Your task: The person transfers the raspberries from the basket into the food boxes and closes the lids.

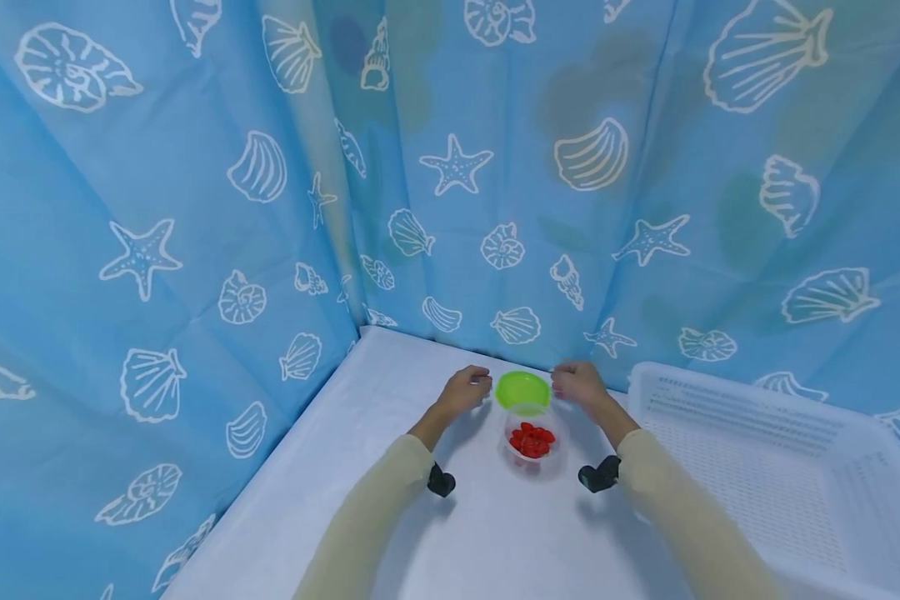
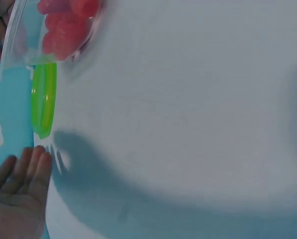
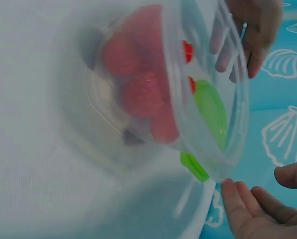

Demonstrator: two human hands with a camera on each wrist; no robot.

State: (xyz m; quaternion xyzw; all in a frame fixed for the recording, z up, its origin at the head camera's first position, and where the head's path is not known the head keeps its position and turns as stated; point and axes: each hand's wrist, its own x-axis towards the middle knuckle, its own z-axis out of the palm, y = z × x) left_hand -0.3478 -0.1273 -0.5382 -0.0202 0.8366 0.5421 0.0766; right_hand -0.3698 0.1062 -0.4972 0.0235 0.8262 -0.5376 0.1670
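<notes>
A lime-green lid (image 1: 522, 388) lies on the white table, just behind a clear plastic bowl (image 1: 528, 468). Inside the bowl sit several small red fruit-like pieces (image 1: 532, 440); their exact kind is hard to tell. To the left of the lid is my left hand (image 1: 467, 389), fingers extended and holding nothing; the left wrist view shows a small gap between its fingertips and the lid (image 2: 44, 99). My right hand (image 1: 577, 383) is at the lid's right side, its fingers loosely extended (image 3: 267, 214) with nothing in them.
A large white perforated basket (image 1: 780, 492) stands on the right, beside my right forearm. Blue curtains (image 1: 457, 233) with shell and starfish prints hang along the table's back and left edges. The white tabletop (image 1: 510, 533) extends in front of the bowl.
</notes>
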